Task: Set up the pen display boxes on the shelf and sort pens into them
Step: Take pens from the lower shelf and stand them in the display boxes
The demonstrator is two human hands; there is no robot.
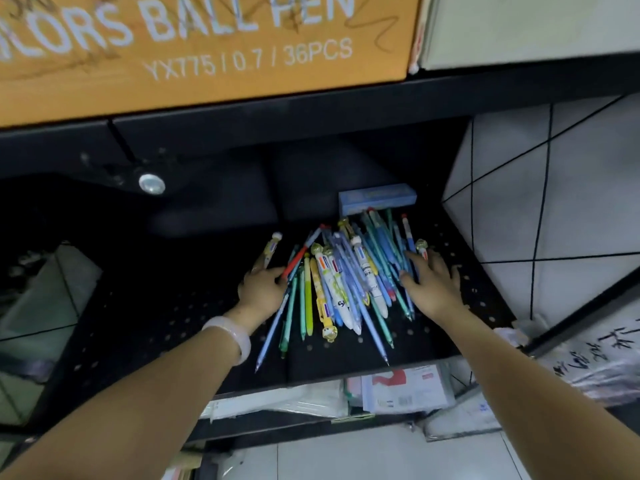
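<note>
Now your left hand [261,287] pinches a yellow character pen [270,252] at nine o'clock of the loose pen pile [343,282] on the black shelf [138,306], right hand [433,284] spread flat at three; light, slick, roll-prone barrels, so scoop them mid-length.

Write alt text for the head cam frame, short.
Two bare hands reach onto a black perforated shelf, the left hand and right hand flanking a loose pile of pens, fingers resting on its edges. A small blue box lies behind the pile; an orange ball pen carton sits on the shelf above.
</note>
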